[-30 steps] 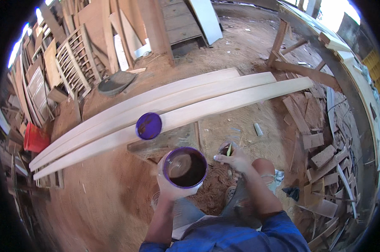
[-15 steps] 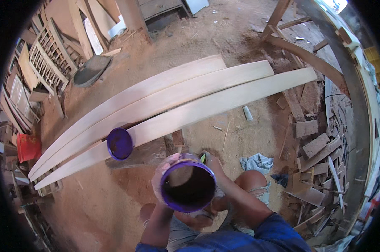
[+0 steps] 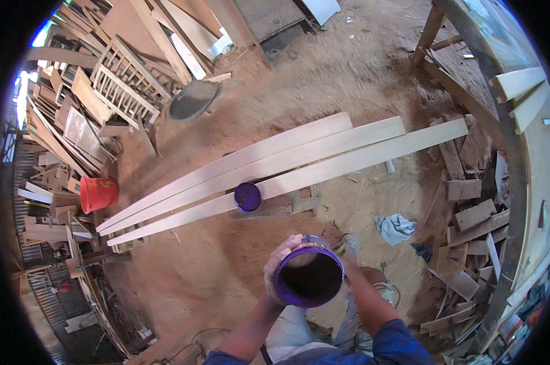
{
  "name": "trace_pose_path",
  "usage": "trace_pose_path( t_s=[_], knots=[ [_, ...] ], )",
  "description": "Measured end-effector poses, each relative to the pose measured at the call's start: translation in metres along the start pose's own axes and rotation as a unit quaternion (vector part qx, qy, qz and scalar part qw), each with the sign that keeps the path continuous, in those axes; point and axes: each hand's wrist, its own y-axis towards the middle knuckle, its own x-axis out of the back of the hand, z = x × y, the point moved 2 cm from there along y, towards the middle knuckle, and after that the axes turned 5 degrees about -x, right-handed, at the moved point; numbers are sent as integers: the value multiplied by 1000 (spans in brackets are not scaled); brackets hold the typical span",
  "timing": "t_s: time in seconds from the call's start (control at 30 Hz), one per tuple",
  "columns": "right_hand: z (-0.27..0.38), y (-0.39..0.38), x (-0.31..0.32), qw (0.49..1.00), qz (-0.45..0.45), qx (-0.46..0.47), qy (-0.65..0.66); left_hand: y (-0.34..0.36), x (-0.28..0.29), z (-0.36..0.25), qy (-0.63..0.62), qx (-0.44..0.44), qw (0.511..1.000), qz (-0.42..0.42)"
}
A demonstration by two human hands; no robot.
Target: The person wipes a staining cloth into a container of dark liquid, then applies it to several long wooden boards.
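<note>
A purple bucket (image 3: 314, 242) is held in front of me, its open mouth tilted toward me and its inside dark. My left hand (image 3: 276, 267) wraps around its left side, closed on the wall, with light dust on the fingers. Against the right side is my right hand (image 3: 350, 261), closed, most of its fingers hidden behind the bucket. A small greenish thing shows by that hand, too little of it to name. Beyond the bucket, a round purple lid (image 3: 248, 197) with a brown middle lies on the nearest of three long, pale curved planks (image 3: 372, 159).
A red bucket (image 3: 98, 193) stands at the left by stacked wood and a slatted frame (image 3: 129, 82). A dark round basin (image 3: 194, 101) sits farther back. To the right are a crumpled pale cloth (image 3: 395, 229), wood offcuts (image 3: 476, 213) and a long workbench (image 3: 518, 182).
My view has risen and swung left, so the planks and lid look smaller and farther right. The purple bucket stays between both hands, now apart from the planks and nearer my standing legs.
</note>
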Motion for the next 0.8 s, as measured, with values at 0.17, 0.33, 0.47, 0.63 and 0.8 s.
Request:
trace_pose_path(
  t_s=[0.17, 0.33, 0.47, 0.63, 0.8],
  knots=[
    [56, -87, 71, 970, 30, -146, 192, 29, 14, -64, -54, 43, 994, 81],
    [111, -129, 158, 992, -89, -1, 88, 54, 22, -139, -106, 58, 992, 41],
    [184, -140, 204, 974, -169, 146, 29, 55, 33, -190, -173, 194, 966, -6],
    [260, -146, 211, 959, -115, 247, 72, 104, 72, -275, -3, 160, 987, -15],
    [322, -126, 176, 962, 62, 246, 104, 84, 127, -308, -5, 146, 986, -75]
  ],
)
